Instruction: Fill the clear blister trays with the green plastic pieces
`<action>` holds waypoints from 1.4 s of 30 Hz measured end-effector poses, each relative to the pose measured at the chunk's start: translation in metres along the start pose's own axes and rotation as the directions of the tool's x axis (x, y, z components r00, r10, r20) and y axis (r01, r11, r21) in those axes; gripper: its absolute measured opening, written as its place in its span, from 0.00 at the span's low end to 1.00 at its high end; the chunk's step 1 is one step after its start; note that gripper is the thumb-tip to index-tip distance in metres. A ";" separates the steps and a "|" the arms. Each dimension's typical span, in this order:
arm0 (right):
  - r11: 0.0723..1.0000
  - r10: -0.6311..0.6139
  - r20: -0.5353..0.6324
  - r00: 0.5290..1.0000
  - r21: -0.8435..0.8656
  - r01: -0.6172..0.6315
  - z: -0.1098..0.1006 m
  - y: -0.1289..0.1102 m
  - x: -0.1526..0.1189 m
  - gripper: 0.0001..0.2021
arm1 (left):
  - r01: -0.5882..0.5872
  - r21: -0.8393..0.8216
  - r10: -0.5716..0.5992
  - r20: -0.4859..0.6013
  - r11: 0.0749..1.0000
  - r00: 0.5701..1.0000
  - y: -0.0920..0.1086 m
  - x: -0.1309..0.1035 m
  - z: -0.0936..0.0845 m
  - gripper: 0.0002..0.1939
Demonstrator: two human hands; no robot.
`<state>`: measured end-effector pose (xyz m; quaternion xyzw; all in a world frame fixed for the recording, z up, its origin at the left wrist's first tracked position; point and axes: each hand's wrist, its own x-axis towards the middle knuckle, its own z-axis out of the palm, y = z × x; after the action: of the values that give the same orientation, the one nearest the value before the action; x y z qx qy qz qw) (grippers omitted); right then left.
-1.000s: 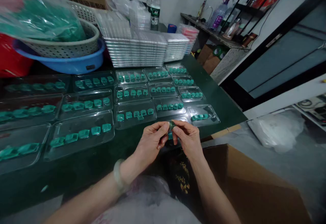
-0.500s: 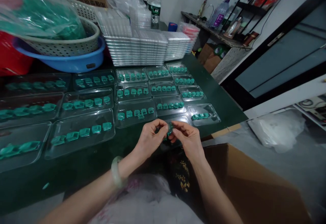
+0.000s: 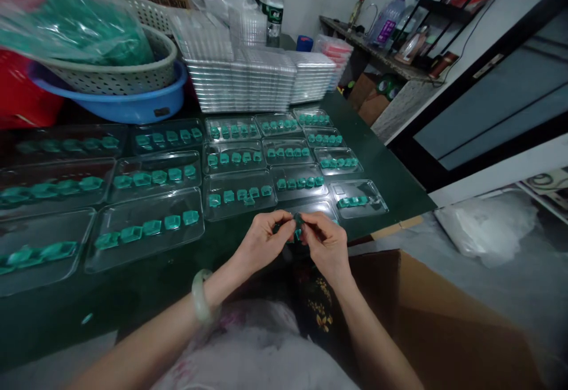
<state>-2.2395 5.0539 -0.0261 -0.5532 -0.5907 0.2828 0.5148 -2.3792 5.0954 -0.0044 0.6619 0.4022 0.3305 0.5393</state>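
Observation:
My left hand (image 3: 265, 237) and my right hand (image 3: 329, 247) meet at the table's front edge. Their thumbs and fingertips pinch a small green translucent plastic piece (image 3: 297, 234) between them, mostly hidden by the fingers. Just behind them, a clear plastic tray (image 3: 313, 207) is partly covered by my hands. To its left lies a clear tray (image 3: 237, 209) with a row of green pieces (image 3: 242, 193) and one extra piece in front of the row. On the right, another tray (image 3: 375, 196) holds green pieces (image 3: 352, 202) set close together.
More clear trays with green pieces cover the dark green table (image 3: 146, 295). Stacked clear trays (image 3: 242, 85) stand behind, beside a blue basin (image 3: 128, 106) and a pale basket (image 3: 119, 79) with a bag (image 3: 89, 29). An open cardboard box (image 3: 444, 319) sits at my right.
The right hand's fingers have closed in nearer to the left fingertips around the green piece. The whole view has shifted slightly; the trays look unmoved.

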 end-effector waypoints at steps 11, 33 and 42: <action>0.995 -0.043 0.064 0.997 -0.091 0.048 0.000 -0.012 -0.001 0.13 | -0.039 0.073 0.038 0.014 0.997 0.999 0.000 -0.004 -0.004 0.12; 0.790 0.427 0.257 0.867 0.361 -0.496 -0.009 0.002 0.004 0.05 | -0.254 0.326 0.207 0.172 0.911 0.963 0.003 -0.011 -0.003 0.12; 0.980 0.196 0.033 0.980 -0.024 -0.195 0.001 -0.014 -0.001 0.04 | -0.252 0.353 0.242 0.072 0.901 0.968 -0.011 -0.007 -0.001 0.14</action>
<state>-2.2462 5.0496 -0.0142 -0.6089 -0.5453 0.3355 0.4683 -2.3851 5.0911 -0.0147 0.7993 0.3615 0.3081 0.3682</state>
